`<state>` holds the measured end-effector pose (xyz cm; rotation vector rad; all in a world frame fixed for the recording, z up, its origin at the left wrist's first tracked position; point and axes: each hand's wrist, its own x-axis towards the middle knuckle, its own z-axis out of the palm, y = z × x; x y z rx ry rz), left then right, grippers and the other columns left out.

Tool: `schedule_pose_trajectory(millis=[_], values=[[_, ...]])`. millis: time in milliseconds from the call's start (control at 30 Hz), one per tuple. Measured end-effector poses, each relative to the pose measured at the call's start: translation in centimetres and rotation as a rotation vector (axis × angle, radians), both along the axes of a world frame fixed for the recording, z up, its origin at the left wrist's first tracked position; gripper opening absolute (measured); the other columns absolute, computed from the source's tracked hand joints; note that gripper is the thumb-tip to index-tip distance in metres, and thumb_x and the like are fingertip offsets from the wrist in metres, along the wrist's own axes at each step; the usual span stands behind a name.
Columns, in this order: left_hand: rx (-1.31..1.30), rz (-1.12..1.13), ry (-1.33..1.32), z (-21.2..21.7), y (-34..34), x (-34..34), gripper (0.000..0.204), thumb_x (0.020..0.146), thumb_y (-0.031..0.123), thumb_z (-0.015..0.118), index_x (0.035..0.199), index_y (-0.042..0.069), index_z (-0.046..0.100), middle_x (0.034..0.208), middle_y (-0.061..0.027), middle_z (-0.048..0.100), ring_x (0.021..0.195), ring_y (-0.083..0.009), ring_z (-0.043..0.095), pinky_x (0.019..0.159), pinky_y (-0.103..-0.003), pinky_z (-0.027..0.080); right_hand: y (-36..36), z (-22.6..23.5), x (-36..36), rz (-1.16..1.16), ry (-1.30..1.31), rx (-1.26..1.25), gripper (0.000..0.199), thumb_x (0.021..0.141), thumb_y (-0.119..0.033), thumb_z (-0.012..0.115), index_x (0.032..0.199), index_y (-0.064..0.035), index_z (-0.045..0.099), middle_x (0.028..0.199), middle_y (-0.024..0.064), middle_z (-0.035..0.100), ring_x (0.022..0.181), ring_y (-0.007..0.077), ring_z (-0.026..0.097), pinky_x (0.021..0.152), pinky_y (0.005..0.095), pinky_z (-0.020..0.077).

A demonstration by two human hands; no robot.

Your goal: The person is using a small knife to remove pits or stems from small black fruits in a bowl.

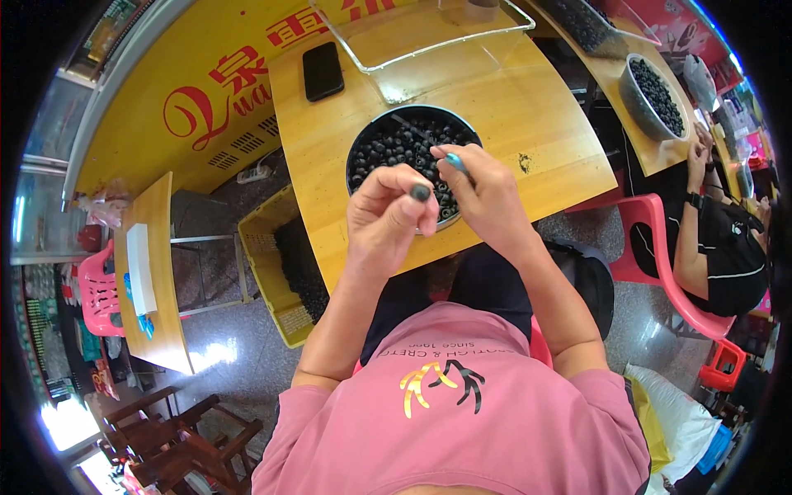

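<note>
A round dark-rimmed bowl (350, 157) full of small, black, round pieces (396, 147) sits on the wooden table; several of them show ring-like holes. Above its near edge, my left hand (384, 219) is closed, pinching a small dark round piece (420, 192) between thumb and forefinger. Beside it, over the bowl's right side, my right hand (488, 194) is wrapped round a slim tool with a turquoise handle (455, 162). The tool's working end cannot be made out clearly against the black pieces. My two hands are close together, with a narrow gap between them.
A black phone (322, 72) and a clear plastic tray (445, 59) lie beyond the bowl on the table (561, 124). Below its left edge stands a yellow crate (268, 264) with dark contents. At right, another person (718, 247) sits by a second bowl (639, 103) of black pieces.
</note>
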<state>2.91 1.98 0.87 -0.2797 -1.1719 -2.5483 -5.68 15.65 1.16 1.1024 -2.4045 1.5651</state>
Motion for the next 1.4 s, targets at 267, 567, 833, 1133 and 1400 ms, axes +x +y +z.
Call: schedule_pose_trajectory(millis=[267,567,833,1133,1400], values=[[0.077,0.049,-0.136,-1.6,-0.2,-0.1,0.014,0.09,0.006,0.063,0.103,0.001,0.063,0.09,-0.0104,0.066,0.072,-0.0158,0.061,0.065,-0.026,0.052,0.0,3.3,1.0,0.379,-0.709,-0.464,0.014,0.094,-0.014,0.062,0.098,-0.0001,0.061,0.083,0.0029,0.062,0.072,0.0094,0.059,0.067,0.024,0.0481],[-0.106,0.071,-0.206,-1.0,-0.6,0.9,0.013,0.09,0.005,0.064,0.102,0.001,0.062,0.094,-0.0071,0.065,0.077,-0.0123,0.062,0.069,-0.026,0.053,-1.2,2.5,2.8,0.15,-0.584,-0.341,0.017,0.091,-0.016,0.066,0.093,-0.0014,0.056,0.075,0.0006,0.06,0.065,0.0068,0.056,0.062,0.0222,0.0469],[-0.149,0.061,-0.125,-1.5,-2.8,2.4,0.013,0.089,0.005,0.065,0.102,0.001,0.062,0.088,-0.0046,0.064,0.073,-0.0118,0.062,0.066,-0.024,0.051,-2.4,2.5,2.6,0.472,-0.917,-0.457,0.021,0.093,-0.021,0.064,0.096,-0.0014,0.059,0.081,-0.0009,0.059,0.069,0.0057,0.055,0.061,0.0218,0.0448],[-0.015,0.087,-0.239,-1.2,-2.5,2.2,0.017,0.091,0.012,0.064,0.104,0.003,0.059,0.087,-0.006,0.064,0.073,-0.0117,0.059,0.068,-0.024,0.049,-2.1,1.7,2.1,0.194,0.003,-0.127,0.019,0.094,-0.016,0.06,0.102,0.0004,0.063,0.085,0.0073,0.061,0.067,0.0154,0.056,0.059,0.0255,0.0442],[0.046,0.015,-0.159,-1.5,-2.4,1.5,0.017,0.093,0.014,0.062,0.106,0.005,0.057,0.088,-0.0065,0.063,0.073,-0.0127,0.059,0.068,-0.025,0.049,-1.2,2.4,2.4,0.139,0.228,0.047,0.016,0.084,0.0,0.063,0.101,-0.0001,0.063,0.088,0.013,0.061,0.073,0.0267,0.062,0.061,0.0321,0.0489]])
